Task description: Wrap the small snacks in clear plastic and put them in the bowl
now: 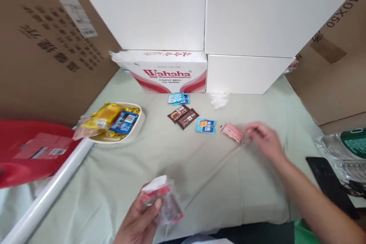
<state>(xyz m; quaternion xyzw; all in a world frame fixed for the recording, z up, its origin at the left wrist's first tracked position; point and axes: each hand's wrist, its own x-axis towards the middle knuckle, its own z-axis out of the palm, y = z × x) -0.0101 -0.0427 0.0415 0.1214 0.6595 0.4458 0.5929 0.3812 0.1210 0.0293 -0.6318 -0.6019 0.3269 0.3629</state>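
Near the front edge of the table, my left hand (143, 213) is closed on a clear plastic packet (171, 206) with red edges and a white piece at its top. At the right, my right hand (264, 139) is blurred, its bent fingers close to the right end of a pink wrapped snack (233, 132). Whether they touch it cannot be made out. Left of the pink snack lies a light blue snack packet (205, 126). Further left are two brown wrapped bars (187, 118), partly overlapping. Behind these sit overlapping blue packets (176, 98).
A cream basket (138, 127) of yellow and blue packets stands at the left, beside a red bag (34, 148) and a white tube (54, 187). Crumpled clear plastic (219, 100) lies before the white boxes (246, 74). A phone (328, 183) and bottles (343, 146) are at the right.
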